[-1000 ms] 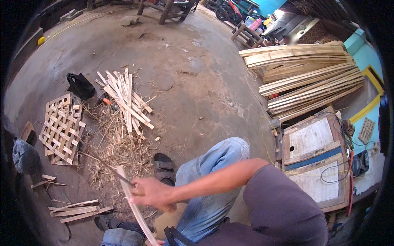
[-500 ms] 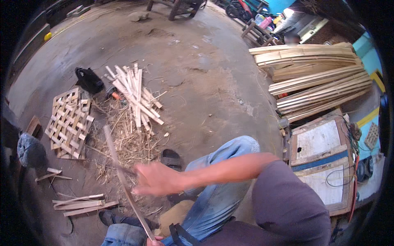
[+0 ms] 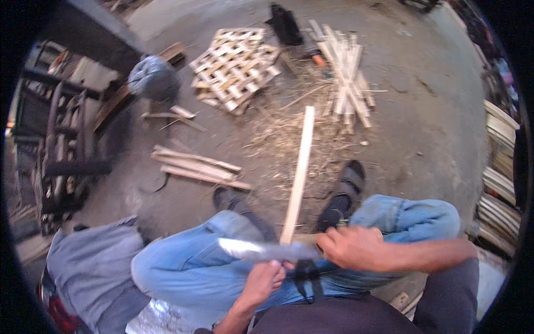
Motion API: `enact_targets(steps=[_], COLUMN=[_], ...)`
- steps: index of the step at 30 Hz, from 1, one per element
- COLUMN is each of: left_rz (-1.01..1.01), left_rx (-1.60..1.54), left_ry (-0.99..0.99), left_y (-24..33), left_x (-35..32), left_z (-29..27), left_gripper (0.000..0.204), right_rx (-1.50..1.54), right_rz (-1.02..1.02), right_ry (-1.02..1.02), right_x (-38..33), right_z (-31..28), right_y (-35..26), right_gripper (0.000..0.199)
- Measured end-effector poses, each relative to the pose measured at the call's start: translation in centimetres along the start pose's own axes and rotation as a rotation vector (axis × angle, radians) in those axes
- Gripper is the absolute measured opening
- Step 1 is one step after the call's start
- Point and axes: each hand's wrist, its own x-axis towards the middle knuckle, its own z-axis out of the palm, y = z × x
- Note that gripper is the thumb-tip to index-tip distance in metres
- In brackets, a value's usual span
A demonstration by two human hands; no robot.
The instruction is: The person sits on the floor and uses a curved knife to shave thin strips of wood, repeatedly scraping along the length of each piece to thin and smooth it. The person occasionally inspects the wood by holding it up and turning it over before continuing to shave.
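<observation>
Across my lap, my right hand [image 3: 353, 247] is closed round the handle of a knife, its broad shiny blade [image 3: 261, 250] pointing left and blurred. A pale, flat wooden strip [image 3: 301, 167], perhaps bamboo, rises away from my lap between my feet. The blade crosses at the strip's near end; whether it cuts in is not clear. Just below the blade, my left hand [image 3: 266, 281] is closed with its fingertips at the strip's near end, which is mostly hidden. Beyond the strip lies a heap of shavings [image 3: 283, 139] on the floor.
Woven lattice panels [image 3: 236, 67] lie ahead left, near a black bag [image 3: 285, 25]. A pile of cut strips [image 3: 347, 72] sits ahead right; more strips [image 3: 200, 167] lie at left. A grey stuffed bundle [image 3: 153, 78], a dark wooden frame [image 3: 67, 133] and a grey cloth [image 3: 94, 267] stand leftward.
My view has swung left. My right hand has come back from along the strip to its near end, with the knife blade now showing. The strip now points more straight ahead.
</observation>
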Motion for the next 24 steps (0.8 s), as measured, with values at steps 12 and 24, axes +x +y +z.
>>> enact_targets(steps=[12,24], left_rz=[0.129,0.117], left_rx=[0.039,-0.034], left_ry=[-0.078,-0.024], left_y=[-0.6,-0.5], left_x=[-2.3,-0.1], left_z=[0.0,1.3], left_gripper=[0.039,0.045], right_rx=[0.050,0.498], right_rz=[0.411,0.364], right_ry=[0.441,0.739], right_x=[2.6,5.2], right_z=[-1.9,1.4], right_y=[11.9,8.2], right_gripper=[0.018,0.020])
